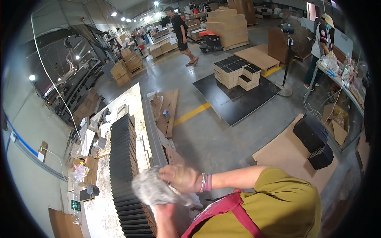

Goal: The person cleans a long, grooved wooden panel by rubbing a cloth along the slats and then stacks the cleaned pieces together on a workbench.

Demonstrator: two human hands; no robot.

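Observation:
A mottled grey cloth (152, 186), smeared by motion, is between my hands above the near side of the workbench. My right hand (180, 177), with bands round the wrist, reaches across from the right, its blurred fingers closed on the cloth's upper right part. From below comes my left hand (163, 209); the cloth covers its fingers, so their pose is hidden. Just left of the cloth, a long row of black-faced boards (125, 174) with pale edges lies overlapped along the bench.
The worn pale workbench (101, 204) holds clutter and a dark cup (93, 190). Stacked boards (234, 73) stand on a black panel (222, 101) on the floor. Black pieces (311, 137) lie on brown board at right. One person (178, 29) walks; another (320, 39) stands by a table.

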